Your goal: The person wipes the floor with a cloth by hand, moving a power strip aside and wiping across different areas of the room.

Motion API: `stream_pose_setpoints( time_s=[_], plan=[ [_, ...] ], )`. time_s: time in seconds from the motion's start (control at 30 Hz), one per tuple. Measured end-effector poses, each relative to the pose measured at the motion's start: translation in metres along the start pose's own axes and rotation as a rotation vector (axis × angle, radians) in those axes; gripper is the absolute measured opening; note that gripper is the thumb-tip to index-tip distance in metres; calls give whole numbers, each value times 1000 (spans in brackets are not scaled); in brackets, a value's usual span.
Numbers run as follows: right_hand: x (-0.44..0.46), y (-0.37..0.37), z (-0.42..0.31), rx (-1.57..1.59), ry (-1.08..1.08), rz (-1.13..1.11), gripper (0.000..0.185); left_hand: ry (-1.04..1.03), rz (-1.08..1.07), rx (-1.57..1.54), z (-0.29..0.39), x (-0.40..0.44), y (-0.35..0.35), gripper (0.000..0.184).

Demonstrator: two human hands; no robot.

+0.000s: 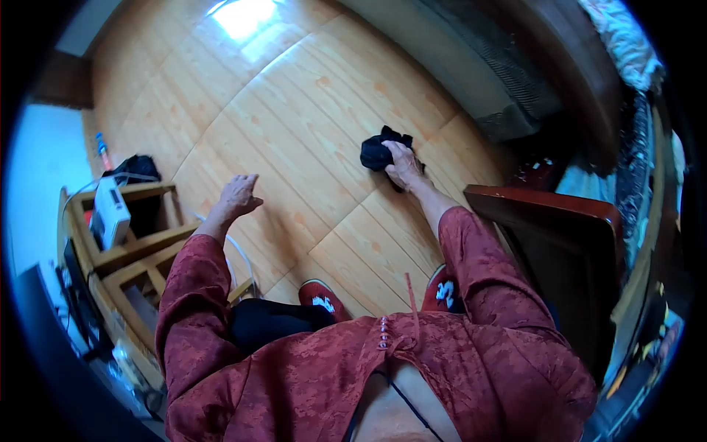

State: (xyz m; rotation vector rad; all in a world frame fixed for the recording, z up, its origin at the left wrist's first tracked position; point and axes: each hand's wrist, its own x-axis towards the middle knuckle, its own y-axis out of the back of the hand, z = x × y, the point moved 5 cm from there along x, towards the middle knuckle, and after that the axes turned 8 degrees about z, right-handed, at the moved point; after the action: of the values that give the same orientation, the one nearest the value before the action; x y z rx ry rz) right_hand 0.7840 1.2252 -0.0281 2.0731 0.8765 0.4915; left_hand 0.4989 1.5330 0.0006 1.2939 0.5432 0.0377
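Note:
My right hand (403,165) grips a bunched black cloth (376,153), its fingers over the right side of the fabric. The cloth appears at or just above the wood-patterned floor (294,140); the exact contact is hidden. Out to the left, my left hand (238,196) holds nothing, with fingers stretched out and the thumb apart. It hangs above the floor, near a wooden frame (147,247). My red shoes (321,295) show below, between the two arms.
A white box-shaped device (112,214) with cables rests on the wooden frame. Behind it are a black bundle (138,168) and a blue-topped bottle (102,147). At right stands a dark brown wooden piece with a reddish edge (545,202). Grey upholstered furniture (442,66) lies beyond.

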Motion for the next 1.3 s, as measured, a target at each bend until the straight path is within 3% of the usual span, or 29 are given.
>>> stream_pose_setpoints(
  time_s=[0.03,0.1,0.13,0.2,0.27,0.37,0.43,0.5,0.57,0.63,0.7,0.73,0.87,0.97,1.1,1.23,1.3],
  plan=[
    [2,8,8,98,-3,31,64,26,2,-24,-5,12,-3,70],
    [-2,42,-9,147,-298,-35,59,98,-1,-72,-12,26,-8,69],
    [-4,54,-16,158,-321,-61,59,163,-152,-73,-16,33,-11,70],
    [-12,72,-23,193,-367,-118,59,173,-115,62,-25,36,-27,74],
    [-8,88,-31,133,-300,-158,55,188,-93,38,-34,29,-45,81],
    [4,122,-58,99,-232,-201,46,197,-77,0,-37,24,-62,76],
    [23,152,-90,89,-312,-253,48,176,-54,-24,-49,30,-75,72],
    [49,187,-94,-151,-187,-208,46,173,-69,-56,-48,30,-84,69],
    [71,230,-108,-124,-190,-228,45,192,-96,-83,-47,32,-72,67],
    [86,271,-122,-70,-47,-217,40,174,-130,-97,-48,32,-68,71],
    [93,304,-138,-195,-137,-255,35,156,-133,-126,-52,32,-68,76],
    [92,313,-132,-264,-217,-275,34,153,-115,-110,-55,32,-71,85],
    [80,300,-70,-215,-186,-348,36,138,-198,-105,-51,32,-51,89],
    [61,275,-61,-560,-302,-388,46,126,-296,-52,-38,26,-22,92],
    [30,251,1,-690,-309,-384,49,167,-348,1,-42,35,-38,110],
    [22,233,54,-772,-542,-403,48,213,-402,-69,-42,40,-37,119],
    [12,220,92,-747,-774,-289,45,252,-353,-120,-46,41,-56,118]
  ],
)
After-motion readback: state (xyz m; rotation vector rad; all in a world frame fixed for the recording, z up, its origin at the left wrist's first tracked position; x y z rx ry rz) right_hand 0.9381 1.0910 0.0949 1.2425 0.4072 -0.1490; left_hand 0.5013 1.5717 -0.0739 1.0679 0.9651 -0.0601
